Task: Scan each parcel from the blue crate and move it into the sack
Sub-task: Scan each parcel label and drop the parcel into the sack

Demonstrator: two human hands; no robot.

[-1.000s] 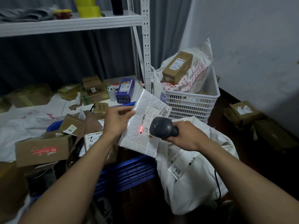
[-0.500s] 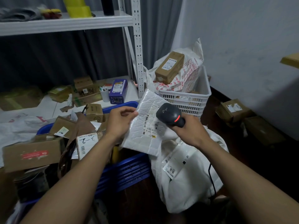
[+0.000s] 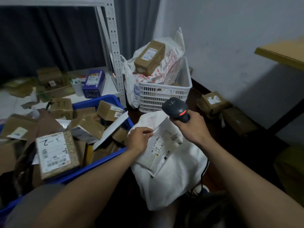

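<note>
"Where's the parcel?"

"A white padded mailer point(image 3: 166, 145) sits just right of the blue crate point(image 3: 105, 157), resting against the white sack point(image 3: 177, 181) beside the crate's right wall."

"And the hands?"

"The left hand point(image 3: 139, 139) curls its fingers over the mailer's top edge. The right hand point(image 3: 194, 129), farther right of the crate, is wrapped around a black barcode scanner point(image 3: 176, 109)."

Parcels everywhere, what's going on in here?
A person is sorting parcels. Their left hand pinches a white mailer, label up, over the white sack, while the right hand grips a black barcode scanner raised clear of it. The blue crate beside them holds many cardboard boxes.
</note>
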